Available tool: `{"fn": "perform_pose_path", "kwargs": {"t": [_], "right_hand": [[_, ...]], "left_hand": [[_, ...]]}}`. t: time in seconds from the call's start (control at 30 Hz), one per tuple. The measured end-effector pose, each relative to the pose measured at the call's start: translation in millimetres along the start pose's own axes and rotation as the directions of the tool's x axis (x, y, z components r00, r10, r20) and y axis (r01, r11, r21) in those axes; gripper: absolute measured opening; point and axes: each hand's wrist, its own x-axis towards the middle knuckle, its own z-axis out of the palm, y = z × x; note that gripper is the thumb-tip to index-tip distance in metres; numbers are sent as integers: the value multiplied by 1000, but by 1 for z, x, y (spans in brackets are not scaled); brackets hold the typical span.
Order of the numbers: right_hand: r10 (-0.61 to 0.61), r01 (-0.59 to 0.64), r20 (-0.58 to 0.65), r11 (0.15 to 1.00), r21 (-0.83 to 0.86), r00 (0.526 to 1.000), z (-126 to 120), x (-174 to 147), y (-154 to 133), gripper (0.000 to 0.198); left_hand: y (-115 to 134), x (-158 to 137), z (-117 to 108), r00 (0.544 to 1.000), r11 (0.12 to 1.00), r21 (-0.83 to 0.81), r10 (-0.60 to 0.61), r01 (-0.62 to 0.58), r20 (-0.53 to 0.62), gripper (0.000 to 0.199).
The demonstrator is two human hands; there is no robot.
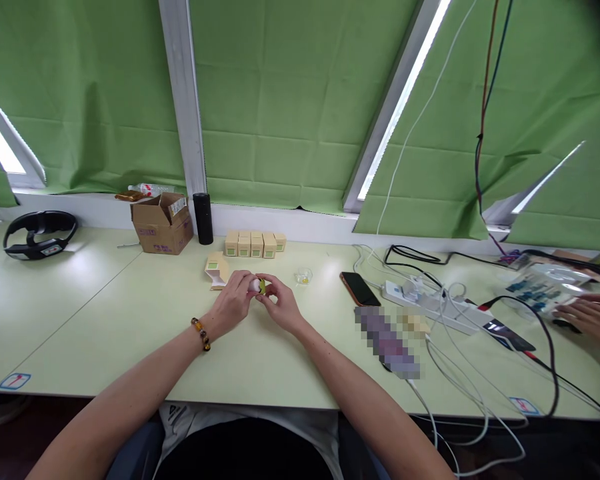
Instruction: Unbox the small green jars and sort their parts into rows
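Observation:
Between my two hands is a small rounded item, white on the left and yellow-green on the right [257, 286]; its kind is too small to make out. My left hand [233, 303] closes round the white part, with a beaded bracelet on that wrist. The thumb and fingers of my right hand [280, 303] pinch the yellow-green end. Just behind my left hand lies an opened small cardboard box [216, 268], its flap up. To the right of my hands stands a small clear dish [304, 275] with something yellow in it.
Several small closed cardboard boxes [253, 245] stand in a row at the back. Left of them are a black cylinder [203, 219], a larger open carton [163, 227] and a black headset [40, 235]. Rightward lie a phone [360, 289], a power strip [435, 308], cables and another person's hand [593, 317].

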Motion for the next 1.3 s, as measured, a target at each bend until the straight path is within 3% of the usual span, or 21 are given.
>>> {"fn": "perform_pose_path", "kwargs": {"t": [0.23,0.37,0.43,0.5,0.6,0.67,0.77,0.83,0.97,1.1,1.3], "right_hand": [[33,-27,-75,997,75,997,7,5,16,39],[127,-106,-189,987,117,974,-3,9,31,44],[152,-135,-269,987,82,951,-11,10,32,46],[142,-134,-370,990,47,918,-19,11,26,46],[70,-85,-515,996,-5,855,-30,14,14,46],[10,-50,-583,997,-52,813,-36,16,8,46],[-33,-29,-646,996,-85,763,-43,19,9,46],[-18,-39,-663,997,-71,748,-46,20,13,46],[42,-55,-664,999,2,747,-47,21,21,47],[67,-58,-669,998,35,740,-46,20,25,49],[71,-41,-660,997,61,748,-41,20,26,49]], "left_hand": [[3,6,0,979,968,-212,-161,132,-123,23],[-13,13,-1,866,867,-391,-426,309,-261,27],[-25,15,2,819,771,-522,-533,366,-213,35],[-36,16,8,799,686,-595,-589,419,-117,41],[-41,19,19,804,711,-507,-592,487,-57,38],[-39,24,27,839,772,-408,-543,488,-25,32],[-31,40,41,910,868,-275,-405,414,90,26],[-27,55,54,934,917,-196,-319,347,163,25],[-21,82,89,906,928,-85,-330,363,264,24],[-16,91,120,880,920,-35,-361,390,309,20],[-15,85,132,849,906,24,-405,422,339,16]]}}
